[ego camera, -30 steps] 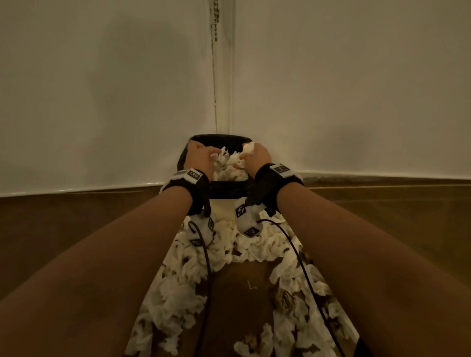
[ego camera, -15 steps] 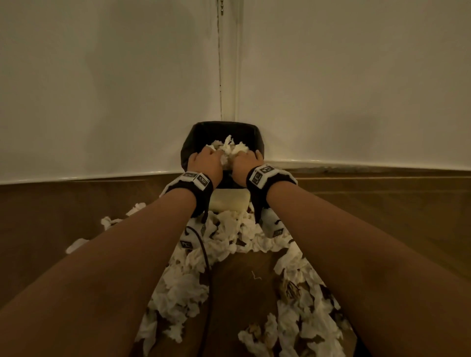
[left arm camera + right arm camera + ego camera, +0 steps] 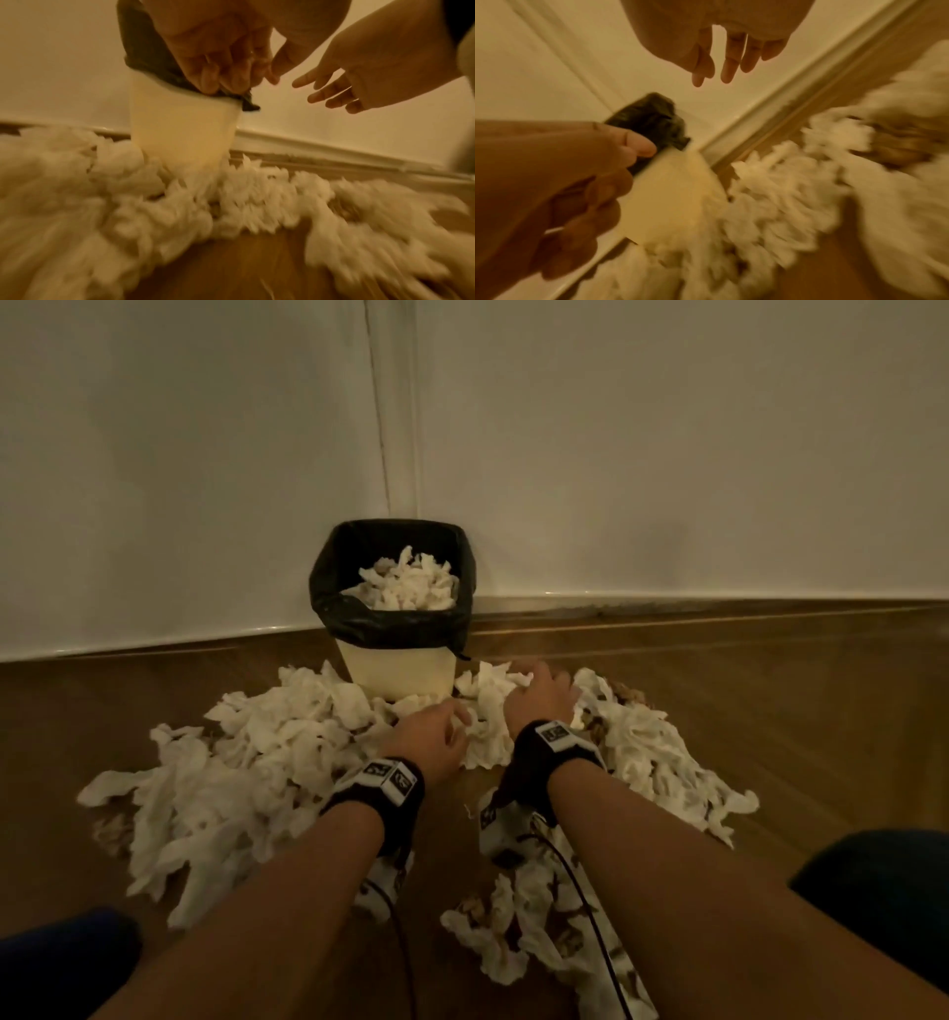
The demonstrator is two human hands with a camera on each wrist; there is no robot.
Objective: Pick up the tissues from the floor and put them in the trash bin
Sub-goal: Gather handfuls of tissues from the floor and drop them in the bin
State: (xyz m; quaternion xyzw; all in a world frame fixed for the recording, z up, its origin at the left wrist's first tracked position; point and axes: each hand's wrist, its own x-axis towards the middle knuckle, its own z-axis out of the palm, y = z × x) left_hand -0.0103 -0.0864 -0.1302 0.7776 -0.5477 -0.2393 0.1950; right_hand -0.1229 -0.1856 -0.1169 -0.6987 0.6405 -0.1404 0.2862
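A cream trash bin (image 3: 400,672) with a black liner (image 3: 390,626) stands in the wall corner, with white tissues (image 3: 411,582) heaped inside. Crumpled tissues cover the floor in front of it: a big pile on the left (image 3: 257,762), another on the right (image 3: 647,752), more near me (image 3: 518,927). My left hand (image 3: 441,726) hovers low over the tissues before the bin, fingers loosely curled and empty (image 3: 231,77). My right hand (image 3: 539,695) is beside it just above the tissues, with its fingers straight and spread (image 3: 729,60), holding nothing.
White walls meet in a corner behind the bin, with a skirting board (image 3: 719,603) along the wooden floor (image 3: 796,711). My knees in dark blue (image 3: 883,891) sit at the lower corners. Black cables (image 3: 590,906) trail from the wrist bands.
Both hands were over the bin's mouth with tissues; they have let go and come down and back to the floor pile in front of the bin, now empty.
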